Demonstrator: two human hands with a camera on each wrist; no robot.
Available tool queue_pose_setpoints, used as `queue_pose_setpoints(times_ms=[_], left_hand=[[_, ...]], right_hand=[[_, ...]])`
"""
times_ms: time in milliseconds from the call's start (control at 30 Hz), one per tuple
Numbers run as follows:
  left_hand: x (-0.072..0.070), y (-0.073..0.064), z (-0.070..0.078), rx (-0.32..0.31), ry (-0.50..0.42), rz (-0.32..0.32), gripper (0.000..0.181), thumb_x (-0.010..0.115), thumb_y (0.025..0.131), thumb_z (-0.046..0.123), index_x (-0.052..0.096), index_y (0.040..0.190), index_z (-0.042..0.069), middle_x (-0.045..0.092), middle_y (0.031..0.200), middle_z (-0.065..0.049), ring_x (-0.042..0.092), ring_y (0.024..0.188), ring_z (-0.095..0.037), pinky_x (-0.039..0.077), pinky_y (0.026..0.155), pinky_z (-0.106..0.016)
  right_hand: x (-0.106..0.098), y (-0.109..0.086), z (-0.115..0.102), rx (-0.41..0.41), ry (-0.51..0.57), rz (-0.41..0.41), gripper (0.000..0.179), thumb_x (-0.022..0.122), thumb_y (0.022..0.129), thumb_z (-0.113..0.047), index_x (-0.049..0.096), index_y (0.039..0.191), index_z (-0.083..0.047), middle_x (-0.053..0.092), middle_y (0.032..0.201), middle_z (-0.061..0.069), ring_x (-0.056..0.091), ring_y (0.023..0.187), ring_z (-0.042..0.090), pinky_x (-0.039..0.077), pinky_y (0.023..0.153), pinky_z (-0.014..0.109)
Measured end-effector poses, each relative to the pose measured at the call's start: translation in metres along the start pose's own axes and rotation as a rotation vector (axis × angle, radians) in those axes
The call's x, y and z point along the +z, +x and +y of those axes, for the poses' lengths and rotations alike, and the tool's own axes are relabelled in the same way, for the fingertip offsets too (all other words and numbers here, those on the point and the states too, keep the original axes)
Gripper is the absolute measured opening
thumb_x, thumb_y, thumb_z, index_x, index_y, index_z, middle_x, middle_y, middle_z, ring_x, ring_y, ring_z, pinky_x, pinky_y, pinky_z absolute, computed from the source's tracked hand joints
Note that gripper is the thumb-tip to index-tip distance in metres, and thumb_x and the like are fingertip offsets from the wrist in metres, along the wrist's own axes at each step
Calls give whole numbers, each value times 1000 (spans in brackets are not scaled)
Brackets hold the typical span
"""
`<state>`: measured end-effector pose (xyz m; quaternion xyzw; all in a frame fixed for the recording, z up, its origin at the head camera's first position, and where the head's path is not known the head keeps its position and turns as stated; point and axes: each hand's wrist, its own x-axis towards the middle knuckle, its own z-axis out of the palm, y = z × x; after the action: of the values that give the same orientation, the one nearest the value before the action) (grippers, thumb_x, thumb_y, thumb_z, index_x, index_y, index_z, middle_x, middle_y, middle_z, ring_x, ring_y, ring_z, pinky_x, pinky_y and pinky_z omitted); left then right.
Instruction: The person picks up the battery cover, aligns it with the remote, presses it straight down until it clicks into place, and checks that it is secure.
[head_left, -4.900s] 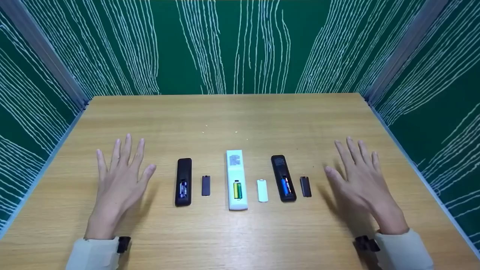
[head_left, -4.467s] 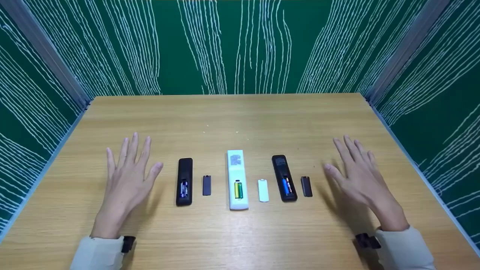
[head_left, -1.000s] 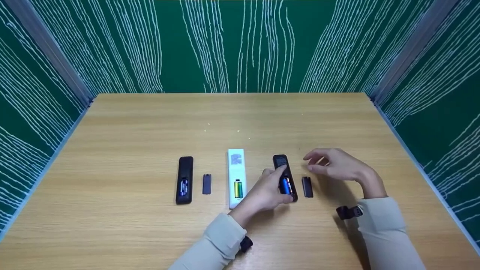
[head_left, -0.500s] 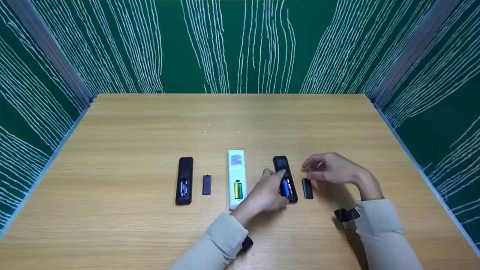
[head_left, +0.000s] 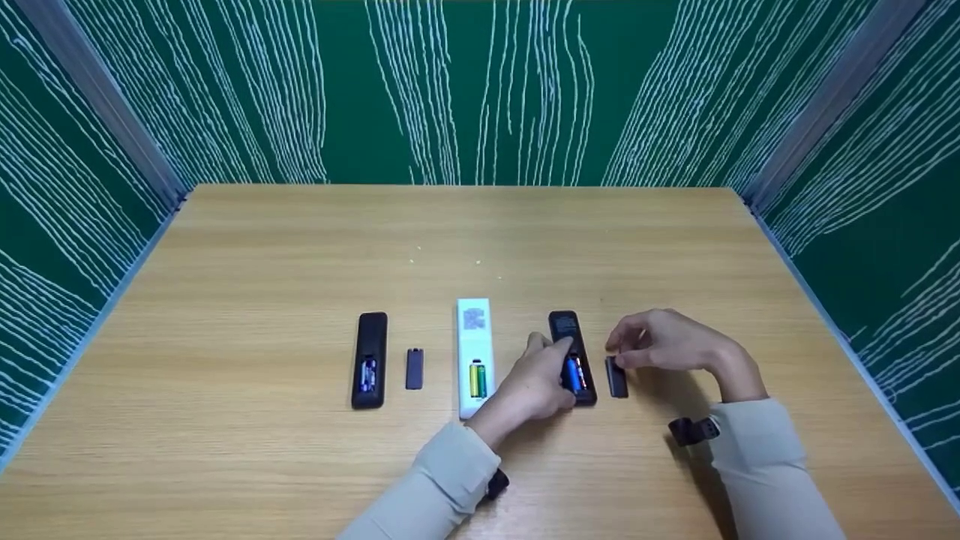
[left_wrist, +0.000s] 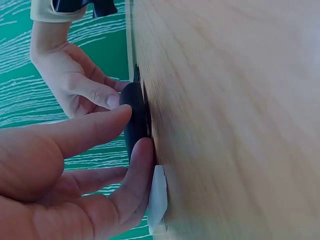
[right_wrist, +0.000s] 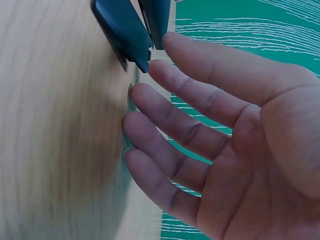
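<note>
In the head view, my left hand grips the right-hand black remote control by its sides, thumb at the near end. The remote lies back up, with blue batteries in its uncovered compartment. My right hand is curled at the far end of a small black battery cover, pinching it between thumb and forefinger. In the right wrist view, this cover sits tilted, a shadow under it, while the other fingers are loosely bent. The left wrist view shows the gripped remote close to the table.
A white remote control with yellow and green batteries lies left of my left hand, which hides the white cover seen earlier. Farther left are another black remote control and its cover. Green walls border the wooden table.
Both hands have come inward from the table's sides. The left took hold of the right-hand black remote; the right lowered to the black cover and now pinches its far end.
</note>
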<state>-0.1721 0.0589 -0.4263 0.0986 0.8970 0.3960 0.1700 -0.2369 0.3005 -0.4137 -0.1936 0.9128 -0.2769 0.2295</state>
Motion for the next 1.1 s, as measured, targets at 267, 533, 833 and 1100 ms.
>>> queue_pose_setpoints(times_ms=[267, 533, 833, 1100], left_hand=[[1, 0, 0, 7, 15, -1, 91, 84, 82, -6, 44, 162, 10, 47, 145, -11, 59, 116, -21, 54, 101, -27], [1, 2, 0, 19, 33, 2, 91, 86, 82, -5, 45, 161, 9, 47, 144, -11, 59, 112, -20, 53, 101, -27], [-2, 2, 2, 19, 1, -1, 91, 85, 82, -6, 44, 162, 9, 47, 142, -10, 59, 109, -19, 53, 100, -27], [-2, 1, -1, 32, 0, 5, 92, 85, 80, -7, 45, 161, 8, 48, 138, -9, 58, 108, -19, 53, 100, -26]], right_hand=[[3, 2, -3, -15, 14, -20, 23, 80, 95, -20, 76, 115, -11, 71, 98, 3, 61, 86, 20, 50, 76, 33], [4, 2, -2, -15, -7, -7, 17, 80, 95, -19, 77, 110, -12, 71, 93, 1, 60, 82, 19, 49, 71, 30], [5, 6, -4, -7, -41, 6, 9, 80, 95, -18, 78, 103, -13, 70, 92, 1, 59, 83, 18, 48, 73, 31], [8, 7, -3, 23, -41, 2, 4, 79, 96, -16, 79, 100, -15, 70, 91, 0, 59, 84, 20, 48, 75, 33]])
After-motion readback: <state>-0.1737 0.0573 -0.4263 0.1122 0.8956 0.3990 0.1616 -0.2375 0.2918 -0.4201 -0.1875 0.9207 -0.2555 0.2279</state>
